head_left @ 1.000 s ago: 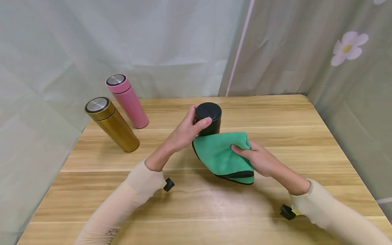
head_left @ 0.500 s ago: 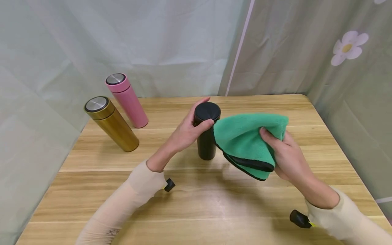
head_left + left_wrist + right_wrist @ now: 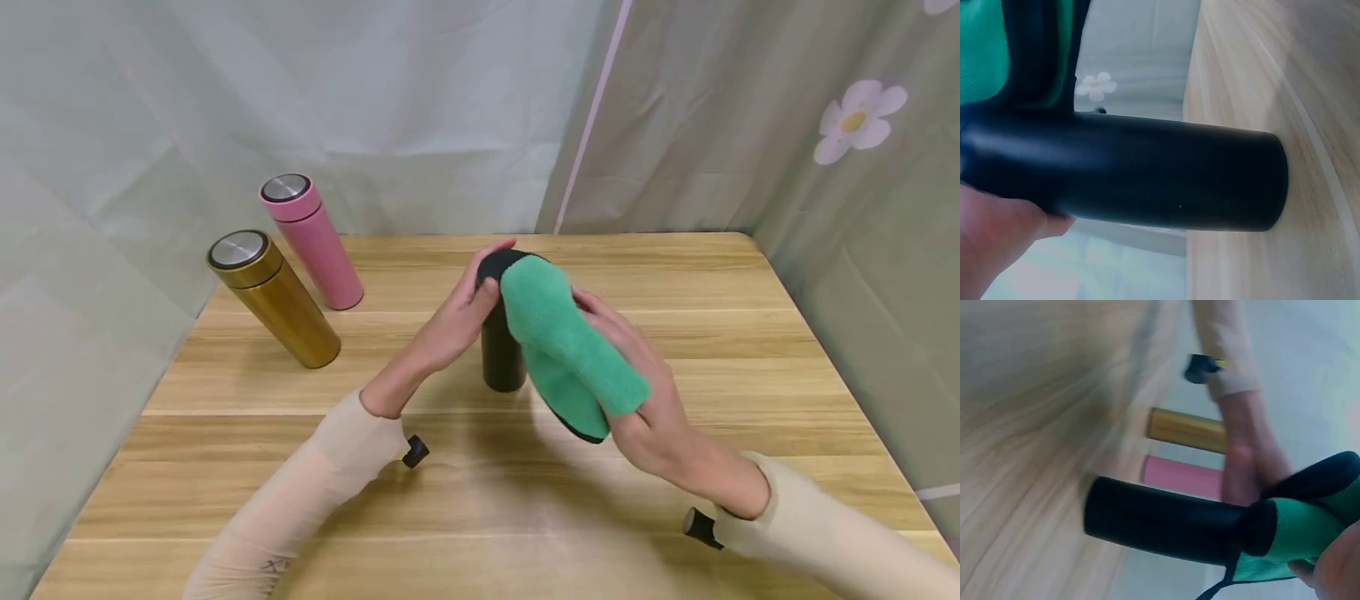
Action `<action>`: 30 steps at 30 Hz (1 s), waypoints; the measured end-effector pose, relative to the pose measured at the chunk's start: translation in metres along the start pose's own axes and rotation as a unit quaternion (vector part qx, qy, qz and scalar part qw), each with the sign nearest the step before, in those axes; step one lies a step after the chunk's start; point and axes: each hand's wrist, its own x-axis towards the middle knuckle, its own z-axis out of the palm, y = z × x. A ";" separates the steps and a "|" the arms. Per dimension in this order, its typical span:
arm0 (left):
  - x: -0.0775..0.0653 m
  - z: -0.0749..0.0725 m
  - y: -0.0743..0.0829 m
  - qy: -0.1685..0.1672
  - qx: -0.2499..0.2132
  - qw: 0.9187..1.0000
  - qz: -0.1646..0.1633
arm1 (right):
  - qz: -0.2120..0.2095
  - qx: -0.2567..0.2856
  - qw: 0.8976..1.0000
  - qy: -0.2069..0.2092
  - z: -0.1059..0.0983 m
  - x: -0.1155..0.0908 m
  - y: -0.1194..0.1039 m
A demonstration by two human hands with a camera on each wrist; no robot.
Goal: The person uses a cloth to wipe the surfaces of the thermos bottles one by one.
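A black cylindrical bottle stands upright on the wooden table. My left hand grips it near the top, thumb on the near side, as the left wrist view also shows with the bottle reaching down to the tabletop. My right hand holds a green cloth with black edging. Draped over the right part of the bottle's lid, the cloth hides some of the upper body too. In the right wrist view, the cloth wraps about the bottle's top end.
To the left stand a gold bottle and, behind it, a pink bottle, both with silver-topped lids. A pale curtain hangs behind the wooden table. Small black devices sit at both wrists.
The cloth first went right, off the bottle's front, and rose; now the right hand has brought it back left onto the lid. The left hand stays on the bottle.
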 end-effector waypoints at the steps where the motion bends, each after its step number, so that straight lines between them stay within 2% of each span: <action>1: 0.000 -0.001 0.000 -0.002 0.001 1.000 0.003 | -0.009 -0.011 1.000 -0.016 0.004 -0.001 0.004; 4: 0.000 -0.003 0.000 -0.011 0.008 1.000 0.014 | -0.046 -0.058 0.996 -0.059 0.016 -0.003 0.017; 6: 0.000 -0.005 0.000 -0.018 0.005 1.000 0.016 | -0.073 -0.098 0.989 -0.081 0.023 -0.004 0.026; 9: 0.000 -0.006 -0.001 -0.028 -0.004 0.999 0.016 | -0.112 -0.165 0.974 -0.111 0.032 -0.003 0.036; 13: -0.001 -0.008 -0.001 -0.039 -0.019 0.999 0.010 | -0.133 -0.243 0.949 -0.148 0.039 -0.001 0.044; 16: 0.000 -0.011 -0.001 -0.043 -0.017 0.999 0.003 | -0.143 -0.304 0.926 -0.172 0.044 -0.006 0.050; 21: 0.003 -0.010 0.000 -0.045 -0.006 0.999 -0.011 | -0.150 -0.400 0.868 -0.252 0.049 -0.018 0.054; 23: 0.003 -0.009 -0.001 -0.042 0.001 0.999 -0.016 | -0.141 -0.410 0.852 -0.292 0.051 -0.023 0.055; 25: 0.004 -0.008 -0.002 -0.037 0.008 0.999 -0.013 | -0.128 -0.409 0.843 -0.326 0.052 -0.028 0.055; 30: 0.005 -0.007 -0.003 -0.027 0.023 0.999 -0.013 | -0.101 -0.378 0.839 -0.378 0.053 -0.036 0.057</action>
